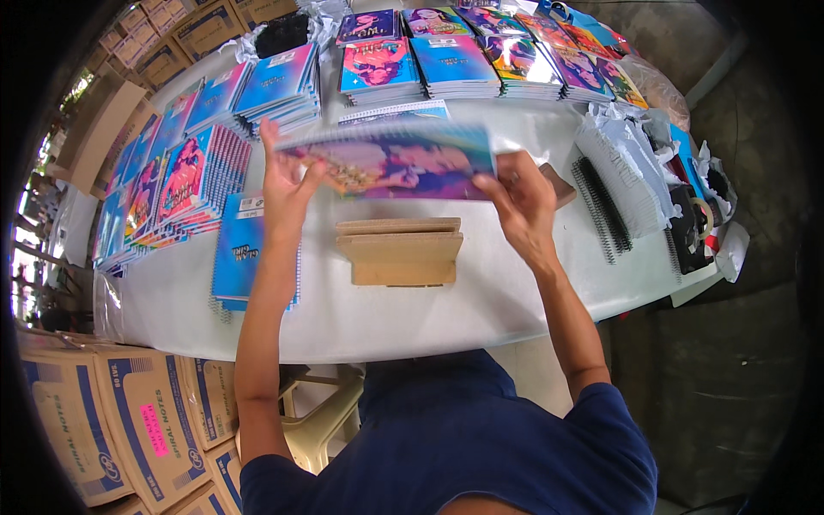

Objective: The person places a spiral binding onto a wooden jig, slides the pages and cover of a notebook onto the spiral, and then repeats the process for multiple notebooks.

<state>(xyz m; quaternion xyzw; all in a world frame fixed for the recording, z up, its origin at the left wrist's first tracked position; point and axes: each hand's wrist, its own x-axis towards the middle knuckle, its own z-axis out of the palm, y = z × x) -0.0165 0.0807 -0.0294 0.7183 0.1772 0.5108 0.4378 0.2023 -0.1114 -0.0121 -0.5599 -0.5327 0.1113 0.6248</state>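
A spiral notebook [403,167] with a colourful purple illustrated cover is held up sideways above the table, slightly blurred. My left hand [287,180] grips its left end, thumb over the cover. At the opposite end my right hand [524,202] is closed on the corner, thumb on the front. Below the notebook stands a folded brown cardboard piece [403,257]. Beside my left forearm lies a small pile of blue spiral notebooks [236,266], partly hidden by the arm.
Stacks of notebooks line the table's left side [184,180] and far side [455,64]. At right are black spiral coils [596,206], crumpled wrapping [627,163] and a tape roll [704,219]. Cardboard boxes [137,421] and a plastic chair [322,421] stand below the near edge.
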